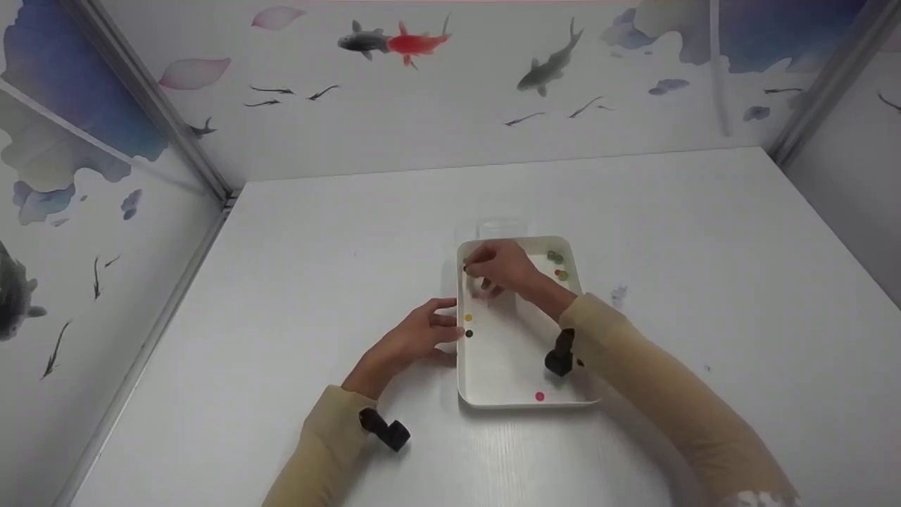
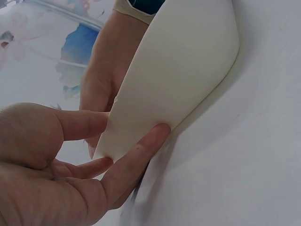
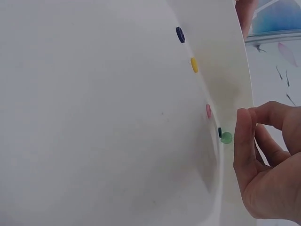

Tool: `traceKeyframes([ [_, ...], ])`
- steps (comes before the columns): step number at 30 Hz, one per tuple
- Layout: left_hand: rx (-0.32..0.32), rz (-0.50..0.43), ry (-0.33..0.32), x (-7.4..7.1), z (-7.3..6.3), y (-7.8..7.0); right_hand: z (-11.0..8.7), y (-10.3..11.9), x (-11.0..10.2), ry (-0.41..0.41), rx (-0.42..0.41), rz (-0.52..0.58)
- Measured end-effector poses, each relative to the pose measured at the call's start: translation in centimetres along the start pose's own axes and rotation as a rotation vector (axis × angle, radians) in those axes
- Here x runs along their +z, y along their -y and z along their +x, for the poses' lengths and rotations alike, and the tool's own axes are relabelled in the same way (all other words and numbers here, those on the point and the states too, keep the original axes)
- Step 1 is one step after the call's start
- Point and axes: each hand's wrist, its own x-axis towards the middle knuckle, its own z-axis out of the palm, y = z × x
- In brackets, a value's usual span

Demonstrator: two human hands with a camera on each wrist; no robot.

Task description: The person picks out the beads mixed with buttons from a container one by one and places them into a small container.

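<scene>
A shallow white tray [image 1: 521,352] lies on the table and holds several small button-like discs. My left hand [image 1: 419,332] rests against its left side, fingers mostly straight and touching the outer wall [image 2: 183,56]. My right hand [image 1: 503,266] is over the tray's far left part. In the right wrist view its thumb and index fingertip [image 3: 243,117] meet near the rim, with nothing visible between them. Close by are a translucent green disc [image 3: 226,137] and a dark disc [image 3: 219,132]. A pink disc [image 3: 208,111], a yellow disc [image 3: 194,65] and a black disc [image 3: 180,35] line the same wall.
Green discs [image 1: 556,258] and a red disc [image 1: 557,272] lie in the tray's far right corner, and a pink disc [image 1: 540,396] near its front edge. A clear container [image 1: 501,227] stands just behind the tray. Printed panels [image 1: 450,105] border the table.
</scene>
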Motion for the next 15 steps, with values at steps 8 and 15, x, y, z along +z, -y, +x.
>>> traceKeyframes([
  [8, -0.005, 0.025, -0.012, 0.0, 0.0, 0.0, 0.0, 0.1, -0.6, -0.017, -0.080, 0.028],
  [15, 0.006, 0.009, -0.016, 0.2, -0.2, -0.2, 0.1, 0.2, -1.3, -0.070, -0.168, 0.067],
])
